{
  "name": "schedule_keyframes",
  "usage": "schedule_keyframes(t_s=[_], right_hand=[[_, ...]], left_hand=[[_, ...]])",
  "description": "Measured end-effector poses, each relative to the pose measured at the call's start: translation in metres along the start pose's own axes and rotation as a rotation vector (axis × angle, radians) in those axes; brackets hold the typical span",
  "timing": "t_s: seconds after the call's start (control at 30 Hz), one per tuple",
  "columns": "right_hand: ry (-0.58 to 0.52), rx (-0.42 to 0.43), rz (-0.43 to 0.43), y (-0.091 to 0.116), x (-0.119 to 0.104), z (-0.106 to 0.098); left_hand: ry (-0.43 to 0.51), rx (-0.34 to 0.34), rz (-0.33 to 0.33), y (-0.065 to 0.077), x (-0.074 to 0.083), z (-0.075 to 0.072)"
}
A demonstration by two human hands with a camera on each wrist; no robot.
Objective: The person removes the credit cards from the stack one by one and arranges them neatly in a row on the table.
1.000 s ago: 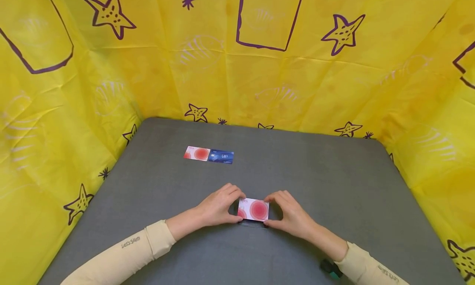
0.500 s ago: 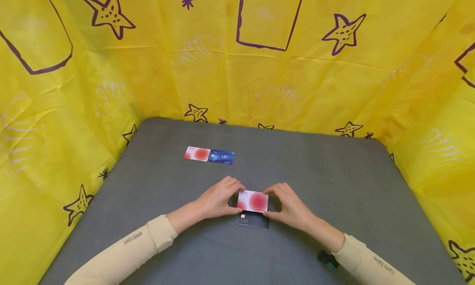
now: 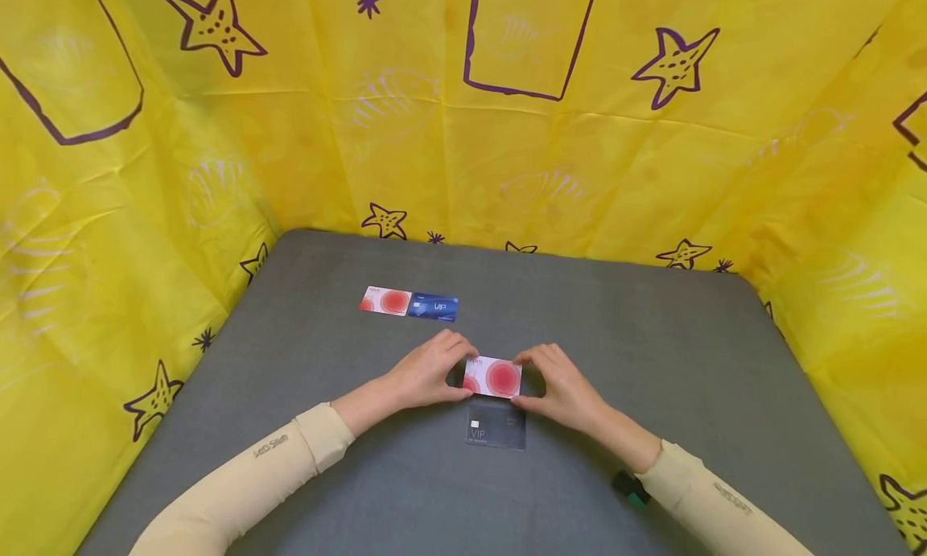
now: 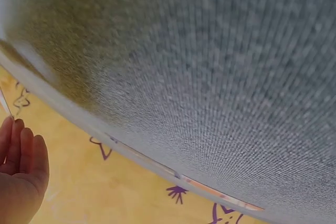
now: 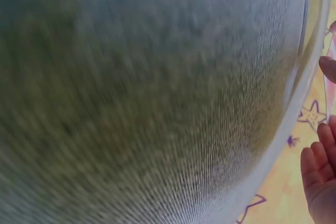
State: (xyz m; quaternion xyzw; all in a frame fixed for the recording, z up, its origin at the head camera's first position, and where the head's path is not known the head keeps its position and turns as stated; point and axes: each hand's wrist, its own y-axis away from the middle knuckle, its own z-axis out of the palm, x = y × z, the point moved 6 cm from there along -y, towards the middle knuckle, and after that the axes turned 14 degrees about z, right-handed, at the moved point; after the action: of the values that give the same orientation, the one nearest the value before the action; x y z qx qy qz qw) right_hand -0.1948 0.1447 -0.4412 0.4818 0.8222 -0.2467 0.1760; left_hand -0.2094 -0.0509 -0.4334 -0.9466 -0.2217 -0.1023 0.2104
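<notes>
A white bank-style card with red circles [image 3: 492, 376] is pinched between both hands at its two short ends. My left hand [image 3: 433, 369] grips its left corners with thumb and fingers; my right hand [image 3: 565, 387] grips the right corners. Just nearer than this card, a black VIP card [image 3: 496, 426] lies flat on the grey table [image 3: 652, 363]. In the left wrist view the fingers of a hand [image 4: 23, 169] show at the lower left edge, and only a sliver of the card. The right wrist view catches fingers [image 5: 315, 166] at the right edge, with part of the card.
Farther back on the left, another white card with red circles [image 3: 385, 301] lies beside a blue VIP card [image 3: 433, 306]. A small black and green object [image 3: 630, 488] is by the right forearm. Yellow patterned cloth [image 3: 434, 137] walls the back and sides.
Both hands have moved away from the body with the red-circled card. The black VIP card, mostly covered by it before, now shows fully. The two far cards have stayed put.
</notes>
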Motion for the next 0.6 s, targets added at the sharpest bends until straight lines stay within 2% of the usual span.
schedule_keyframes(t_s=[0.33, 0.6], right_hand=[[0.034, -0.007, 0.018, -0.016, 0.009, 0.002], [0.051, -0.016, 0.016, -0.028, 0.014, 0.004]], left_hand=[[-0.005, -0.002, -0.004, -0.007, -0.016, 0.001], [0.009, -0.045, -0.038, -0.011, -0.029, 0.003]])
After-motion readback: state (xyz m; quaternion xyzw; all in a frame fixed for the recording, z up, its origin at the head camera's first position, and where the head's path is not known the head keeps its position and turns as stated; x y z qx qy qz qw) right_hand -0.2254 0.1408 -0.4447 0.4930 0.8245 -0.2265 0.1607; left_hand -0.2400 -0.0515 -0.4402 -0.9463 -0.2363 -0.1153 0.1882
